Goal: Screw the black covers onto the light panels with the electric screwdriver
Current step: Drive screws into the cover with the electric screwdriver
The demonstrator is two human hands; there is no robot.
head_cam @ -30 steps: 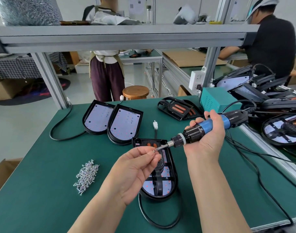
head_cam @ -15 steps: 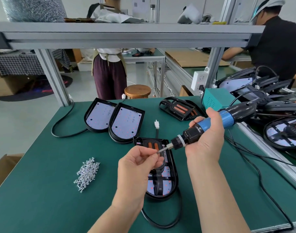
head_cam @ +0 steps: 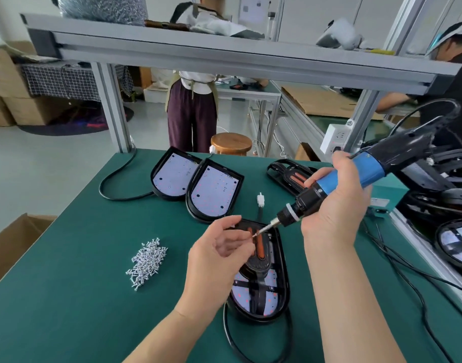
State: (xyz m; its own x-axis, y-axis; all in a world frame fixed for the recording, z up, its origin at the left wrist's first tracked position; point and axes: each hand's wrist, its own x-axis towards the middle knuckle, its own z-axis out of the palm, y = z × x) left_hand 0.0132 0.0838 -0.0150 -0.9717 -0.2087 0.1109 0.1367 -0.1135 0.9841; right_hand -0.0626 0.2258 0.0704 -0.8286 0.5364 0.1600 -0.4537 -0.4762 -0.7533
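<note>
My right hand (head_cam: pixel 334 205) grips the blue and black electric screwdriver (head_cam: pixel 340 184), its bit slanting down to the left. My left hand (head_cam: pixel 216 252) pinches a small screw at the bit's tip (head_cam: pixel 253 235). Both hover over a light panel (head_cam: pixel 261 289) lying on the green mat, with a black cover (head_cam: pixel 258 258) with orange strips on top. A heap of silver screws (head_cam: pixel 146 260) lies to the left.
Two uncovered light panels (head_cam: pixel 211 192) lie at the back of the table, with a loose black cover (head_cam: pixel 290 174) to their right. More panels (head_cam: pixel 455 242) are stacked at the right edge. Black cables (head_cam: pixel 397 265) cross the mat. Two people stand beyond the bench frame (head_cam: pixel 114 108).
The screwdriver has tilted more steeply, its rear rising up and right. My left hand stays at the bit tip with the screw. The view has shifted slightly closer.
</note>
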